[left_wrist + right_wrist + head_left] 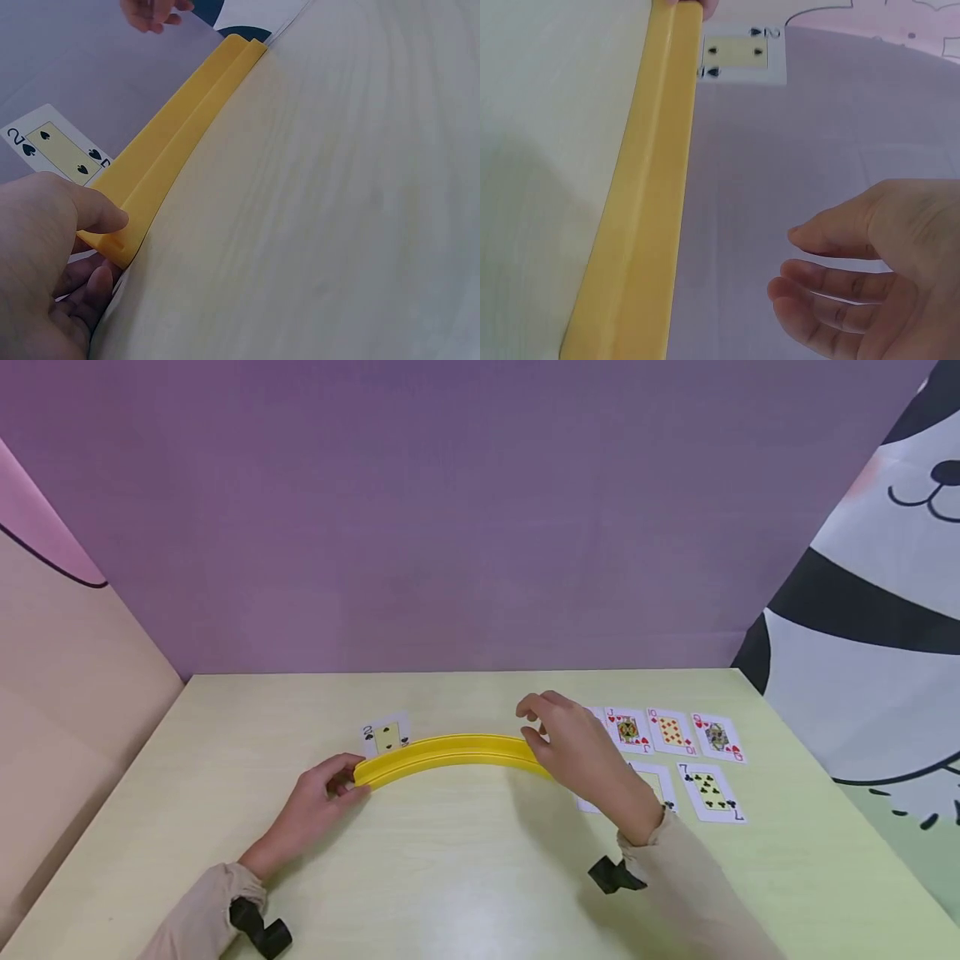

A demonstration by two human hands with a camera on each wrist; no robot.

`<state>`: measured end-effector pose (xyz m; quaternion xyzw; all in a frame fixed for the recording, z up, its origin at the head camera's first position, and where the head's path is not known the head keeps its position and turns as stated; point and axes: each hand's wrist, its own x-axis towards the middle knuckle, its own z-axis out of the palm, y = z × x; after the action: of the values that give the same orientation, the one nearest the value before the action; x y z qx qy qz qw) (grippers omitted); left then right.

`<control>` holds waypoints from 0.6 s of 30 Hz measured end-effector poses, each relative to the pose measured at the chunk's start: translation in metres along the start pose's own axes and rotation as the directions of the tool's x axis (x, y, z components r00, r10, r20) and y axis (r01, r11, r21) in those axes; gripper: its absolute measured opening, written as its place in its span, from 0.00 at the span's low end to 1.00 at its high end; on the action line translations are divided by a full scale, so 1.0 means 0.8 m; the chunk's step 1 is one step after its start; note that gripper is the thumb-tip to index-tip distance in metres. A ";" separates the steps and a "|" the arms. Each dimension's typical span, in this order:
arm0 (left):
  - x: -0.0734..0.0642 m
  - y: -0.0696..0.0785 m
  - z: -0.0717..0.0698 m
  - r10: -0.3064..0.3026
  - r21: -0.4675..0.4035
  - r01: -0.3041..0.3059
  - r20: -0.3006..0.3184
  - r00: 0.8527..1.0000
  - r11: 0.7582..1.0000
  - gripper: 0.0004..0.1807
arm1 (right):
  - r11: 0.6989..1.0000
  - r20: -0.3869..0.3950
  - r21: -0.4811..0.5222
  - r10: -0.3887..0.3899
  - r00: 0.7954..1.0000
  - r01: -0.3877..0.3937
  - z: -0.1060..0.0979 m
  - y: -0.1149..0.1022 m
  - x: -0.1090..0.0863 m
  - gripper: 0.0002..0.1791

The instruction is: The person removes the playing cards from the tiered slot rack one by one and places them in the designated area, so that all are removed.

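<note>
A yellow curved track piece (457,749) with a groove along its length arches across the middle of the table. At its left end, my left hand (318,797) pinches it between thumb and fingers; the left wrist view shows the thumb on one side of the track end (112,244) and fingers beneath. A two of spades card (386,737) lies just behind that end, partly covered by it. My right hand (581,756) hovers over the track's right end, fingers loosely bent and holding nothing. In the right wrist view, a gap separates this hand (855,277) from the track (641,195).
Face-up playing cards lie in two rows at the right, including a jack of hearts (628,730), ten of diamonds (671,732), queen of hearts (717,737) and seven of clubs (711,792). My right hand and forearm partly cover others. A purple backdrop (465,527) rises behind the table.
</note>
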<state>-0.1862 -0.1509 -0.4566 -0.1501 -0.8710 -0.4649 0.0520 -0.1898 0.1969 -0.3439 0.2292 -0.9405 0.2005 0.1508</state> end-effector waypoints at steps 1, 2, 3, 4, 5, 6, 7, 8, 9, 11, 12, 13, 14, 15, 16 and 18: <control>0.000 -0.001 0.000 -0.002 0.002 0.002 -0.001 1.000 1.000 0.19 | 1.000 0.000 0.004 -0.009 1.000 0.009 0.003 -0.005 0.004 0.11; 0.001 -0.001 0.000 -0.003 0.003 0.003 -0.001 1.000 1.000 0.19 | 1.000 0.003 0.011 -0.016 1.000 0.016 0.005 -0.010 0.007 0.11; 0.001 -0.001 0.001 -0.005 0.004 0.005 -0.002 1.000 1.000 0.19 | 1.000 0.003 0.014 -0.023 1.000 0.023 0.007 -0.015 0.010 0.11; 0.001 -0.001 0.001 -0.006 0.004 0.006 -0.003 1.000 1.000 0.19 | 0.999 0.004 0.021 -0.031 1.000 0.031 0.009 -0.019 0.013 0.11; 0.001 -0.001 0.001 -0.006 0.004 0.006 -0.003 1.000 1.000 0.19 | 0.999 0.004 0.027 -0.039 0.999 0.039 0.012 -0.024 0.016 0.11; 0.001 -0.002 0.001 -0.005 0.003 0.005 -0.004 1.000 1.000 0.19 | 0.998 0.003 0.031 -0.051 0.999 0.051 0.014 -0.028 0.019 0.11; 0.001 -0.002 0.001 -0.002 0.002 0.002 -0.005 1.000 1.000 0.19 | 0.998 0.005 0.035 -0.058 0.998 0.057 0.015 -0.032 0.022 0.11; 0.002 -0.001 0.002 0.000 0.001 0.000 -0.005 1.000 1.000 0.19 | 0.997 0.006 0.043 -0.061 0.998 0.061 0.017 -0.036 0.024 0.11; 0.002 -0.001 0.002 0.004 0.001 -0.004 -0.003 1.000 1.000 0.19 | 0.997 0.006 0.050 -0.065 0.998 0.065 0.018 -0.040 0.027 0.11; 0.004 -0.001 0.003 0.006 0.001 -0.006 0.000 1.000 1.000 0.19 | 0.996 0.006 0.062 -0.071 0.997 0.071 0.022 -0.048 0.031 0.11; 0.005 -0.001 0.003 0.006 0.000 -0.006 0.001 1.000 1.000 0.19 | 0.995 0.006 0.068 -0.075 0.997 0.074 0.023 -0.052 0.034 0.10; 0.006 -0.001 0.004 0.006 0.000 -0.006 0.004 1.000 1.000 0.19 | 0.994 0.008 0.076 -0.074 0.997 0.073 0.024 -0.056 0.036 0.10; 0.006 -0.001 0.004 0.004 0.000 -0.004 0.006 1.000 1.000 0.19 | 0.994 0.008 0.083 -0.077 0.997 0.076 0.026 -0.059 0.038 0.10; 0.007 0.000 0.004 0.003 0.000 -0.003 0.008 1.000 1.000 0.19 | 0.993 0.011 0.089 -0.081 0.997 0.079 0.027 -0.063 0.040 0.10; 0.007 0.000 0.005 0.002 -0.001 -0.002 0.006 1.000 1.000 0.19 | 0.992 0.012 0.092 -0.086 0.996 0.084 0.028 -0.066 0.042 0.10; 0.006 0.001 0.005 0.004 -0.005 -0.004 0.007 1.000 1.000 0.19 | 0.990 0.014 0.106 -0.095 0.995 0.093 0.030 -0.073 0.046 0.10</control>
<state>-0.1906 -0.1460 -0.4570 -0.1534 -0.8698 -0.4663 0.0494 -0.1968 0.1245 -0.3333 0.2830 -0.9181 0.2404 0.1388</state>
